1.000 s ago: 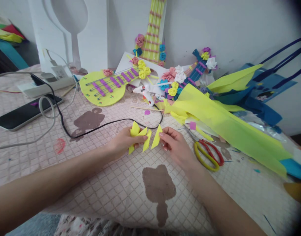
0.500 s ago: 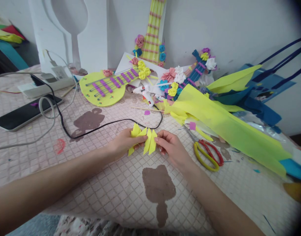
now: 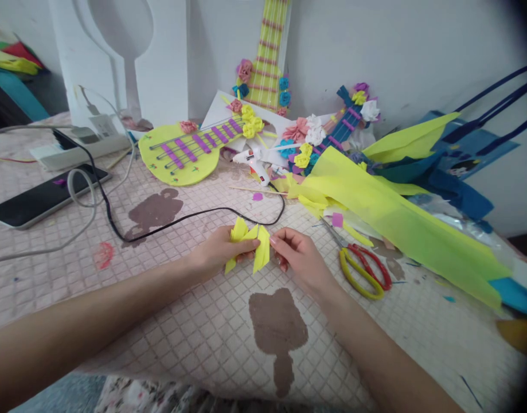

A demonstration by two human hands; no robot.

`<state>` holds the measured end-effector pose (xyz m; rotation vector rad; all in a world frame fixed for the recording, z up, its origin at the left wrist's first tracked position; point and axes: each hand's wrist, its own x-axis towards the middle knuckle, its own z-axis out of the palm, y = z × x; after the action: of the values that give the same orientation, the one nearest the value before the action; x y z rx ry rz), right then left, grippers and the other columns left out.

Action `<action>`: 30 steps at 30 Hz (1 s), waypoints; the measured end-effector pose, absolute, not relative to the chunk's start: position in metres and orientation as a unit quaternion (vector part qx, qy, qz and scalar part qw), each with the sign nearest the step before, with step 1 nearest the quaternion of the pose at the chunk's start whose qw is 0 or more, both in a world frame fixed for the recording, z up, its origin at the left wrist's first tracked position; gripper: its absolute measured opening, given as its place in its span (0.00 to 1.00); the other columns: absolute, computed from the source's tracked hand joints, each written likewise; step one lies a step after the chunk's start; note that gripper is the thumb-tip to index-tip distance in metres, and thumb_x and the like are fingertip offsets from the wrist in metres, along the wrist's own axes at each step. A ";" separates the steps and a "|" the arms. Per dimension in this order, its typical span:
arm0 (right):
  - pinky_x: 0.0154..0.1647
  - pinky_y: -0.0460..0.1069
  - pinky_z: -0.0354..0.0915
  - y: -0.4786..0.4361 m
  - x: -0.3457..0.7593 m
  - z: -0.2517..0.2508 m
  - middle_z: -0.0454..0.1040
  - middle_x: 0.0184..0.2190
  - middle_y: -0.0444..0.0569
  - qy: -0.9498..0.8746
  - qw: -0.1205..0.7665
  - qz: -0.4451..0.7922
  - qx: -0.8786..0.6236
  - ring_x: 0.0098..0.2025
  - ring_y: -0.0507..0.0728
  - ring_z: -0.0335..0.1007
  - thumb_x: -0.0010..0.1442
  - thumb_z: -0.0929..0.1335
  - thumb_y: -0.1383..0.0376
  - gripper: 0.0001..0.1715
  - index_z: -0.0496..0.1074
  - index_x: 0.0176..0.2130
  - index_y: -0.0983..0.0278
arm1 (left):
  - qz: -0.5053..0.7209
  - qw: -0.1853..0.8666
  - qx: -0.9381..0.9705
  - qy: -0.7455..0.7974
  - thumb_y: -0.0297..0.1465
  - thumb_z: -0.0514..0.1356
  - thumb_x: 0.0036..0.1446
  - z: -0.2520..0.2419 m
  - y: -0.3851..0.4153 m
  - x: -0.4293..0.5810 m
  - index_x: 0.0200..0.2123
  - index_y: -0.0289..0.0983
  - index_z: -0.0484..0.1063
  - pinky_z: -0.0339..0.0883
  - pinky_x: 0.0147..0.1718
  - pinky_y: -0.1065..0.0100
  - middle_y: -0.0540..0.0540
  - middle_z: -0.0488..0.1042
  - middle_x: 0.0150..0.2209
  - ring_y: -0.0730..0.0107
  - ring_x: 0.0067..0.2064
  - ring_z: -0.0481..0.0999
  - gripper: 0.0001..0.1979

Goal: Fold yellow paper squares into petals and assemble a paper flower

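Note:
A yellow paper strip point(image 3: 262, 250), cut into pointed petal-like flaps, is held just above the quilted cloth in the middle of the view. My left hand point(image 3: 218, 250) is closed on its left part, thumb on top. Pinched fingers of my right hand point(image 3: 292, 250) are at the strip's right edge; the fingertips partly hide what they grip. To the right of my right hand lie scissors point(image 3: 361, 269) with one red and one yellow handle. Beyond my hands a white glue gun point(image 3: 255, 165) rests on its side, its black cord point(image 3: 190, 221) curving across the cloth.
A yellow paper guitar point(image 3: 181, 158) lies at the back left, near a power strip point(image 3: 80, 152) and a phone point(image 3: 39, 198). Large yellow crepe paper point(image 3: 401, 221) spreads across the right. Behind it stands a blue bag point(image 3: 473, 149). Paper flowers point(image 3: 306, 135) cluster at the back.
The right-hand flaps of the yellow strip, spread apart before, now lie together or overlap. My right fingers have shifted slightly left with them; my left hand stays nearly still.

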<state>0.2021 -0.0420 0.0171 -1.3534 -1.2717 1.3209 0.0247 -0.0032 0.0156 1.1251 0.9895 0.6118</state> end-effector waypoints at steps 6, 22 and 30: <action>0.19 0.44 0.55 -0.041 0.200 0.018 0.61 0.20 0.38 -0.528 0.404 0.511 -0.544 0.20 0.47 0.54 0.58 0.67 0.57 0.13 0.66 0.28 0.63 | 0.264 0.698 0.508 0.431 0.36 0.66 0.47 0.019 -0.004 0.025 0.23 0.32 0.68 0.51 0.21 0.74 0.52 0.68 0.20 0.80 0.20 0.62 0.14; 0.21 0.44 0.60 -0.042 0.198 0.014 0.66 0.30 0.42 -0.547 0.441 0.484 -0.521 0.23 0.47 0.60 0.60 0.65 0.55 0.14 0.68 0.43 0.60 | 0.277 0.707 0.496 0.421 0.35 0.66 0.47 0.015 -0.003 0.025 0.24 0.32 0.69 0.51 0.21 0.74 0.52 0.67 0.20 0.80 0.21 0.61 0.12; 0.31 0.47 0.66 -0.050 0.192 0.016 0.70 0.43 0.49 -0.693 0.432 0.275 -0.508 0.34 0.51 0.66 0.62 0.63 0.64 0.18 0.69 0.51 0.60 | 0.305 0.735 0.444 0.412 0.34 0.67 0.46 0.014 -0.003 0.025 0.25 0.32 0.71 0.51 0.22 0.75 0.51 0.68 0.22 0.81 0.22 0.62 0.12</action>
<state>0.1920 -0.0496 0.0156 -1.2656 -1.7266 0.6862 0.0248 -0.0025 0.0144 0.9769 0.9055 0.6707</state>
